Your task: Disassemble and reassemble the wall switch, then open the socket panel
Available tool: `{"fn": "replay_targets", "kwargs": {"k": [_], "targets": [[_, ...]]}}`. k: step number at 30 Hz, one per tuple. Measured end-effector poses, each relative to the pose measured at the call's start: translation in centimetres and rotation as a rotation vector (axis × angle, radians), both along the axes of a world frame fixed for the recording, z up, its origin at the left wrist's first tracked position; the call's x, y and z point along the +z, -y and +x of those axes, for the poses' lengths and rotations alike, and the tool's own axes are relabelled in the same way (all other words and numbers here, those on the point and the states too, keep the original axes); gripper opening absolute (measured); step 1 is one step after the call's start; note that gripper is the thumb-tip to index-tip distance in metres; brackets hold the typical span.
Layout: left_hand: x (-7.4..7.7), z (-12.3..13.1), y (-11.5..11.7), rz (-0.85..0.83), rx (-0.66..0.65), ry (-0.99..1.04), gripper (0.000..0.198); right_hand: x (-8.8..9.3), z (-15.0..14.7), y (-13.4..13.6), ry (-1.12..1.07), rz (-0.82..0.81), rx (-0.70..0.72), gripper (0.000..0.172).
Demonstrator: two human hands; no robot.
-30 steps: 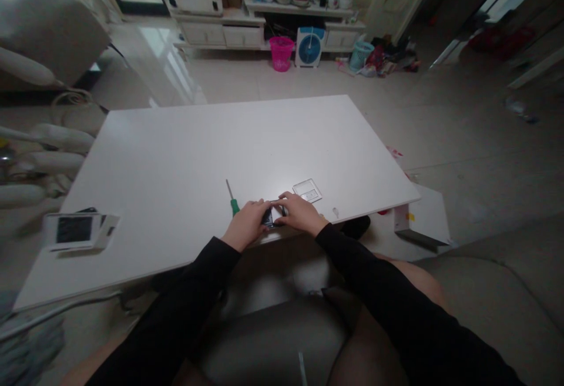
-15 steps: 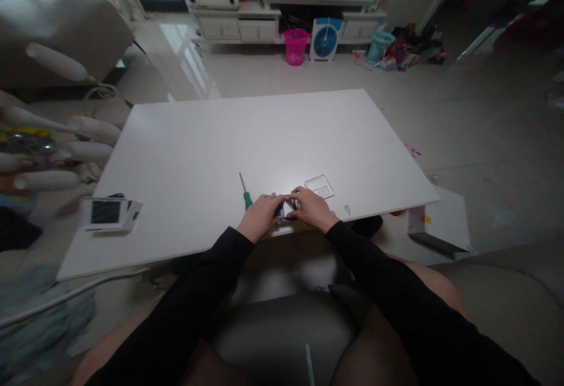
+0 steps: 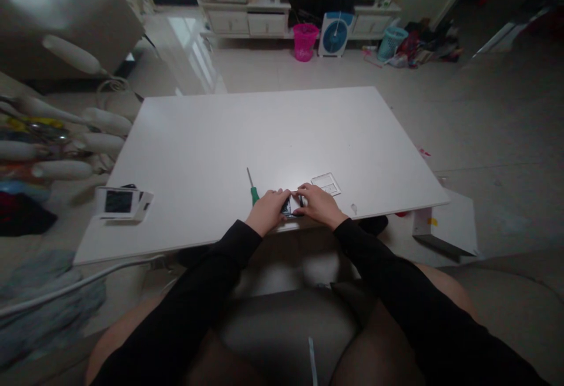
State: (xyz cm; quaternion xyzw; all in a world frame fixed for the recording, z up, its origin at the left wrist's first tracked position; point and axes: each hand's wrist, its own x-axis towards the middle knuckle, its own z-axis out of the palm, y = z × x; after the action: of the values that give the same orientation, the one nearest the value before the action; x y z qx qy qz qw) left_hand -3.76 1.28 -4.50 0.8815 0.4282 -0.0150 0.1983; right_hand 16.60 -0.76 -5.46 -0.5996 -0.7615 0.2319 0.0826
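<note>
Device (image 3: 295,201) is clasped by L hand (image 3: 268,210) & R hand (image 3: 323,204), long axis approx. L–R, ends partly hidden.

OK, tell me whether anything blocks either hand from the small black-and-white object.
Nothing visible does: left hand and right hand both hold the object; the green screwdriver lies beyond the left hand, not between.

A smooth white rectangular table (image 3: 264,130) carries a green-handled metal screwdriver (image 3: 254,193), a thin pale rectangular frame (image 3: 329,188), a small translucent piece (image 3: 353,208) near the front edge and, toward the left end, a white black-panelled box (image 3: 118,201).
</note>
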Motion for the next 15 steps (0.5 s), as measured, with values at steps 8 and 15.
{"fn": "replay_targets", "kwargs": {"k": [8,15], "targets": [[0.0,-0.1,0.1,-0.009,-0.002,0.018,0.061,1.5,0.7,0.2,0.063,0.042,0.073,0.038],[-0.1,-0.1,0.0,-0.007,-0.008,0.005,0.058,1.6,0.5,0.2,0.127,0.003,0.077,0.033]]}}
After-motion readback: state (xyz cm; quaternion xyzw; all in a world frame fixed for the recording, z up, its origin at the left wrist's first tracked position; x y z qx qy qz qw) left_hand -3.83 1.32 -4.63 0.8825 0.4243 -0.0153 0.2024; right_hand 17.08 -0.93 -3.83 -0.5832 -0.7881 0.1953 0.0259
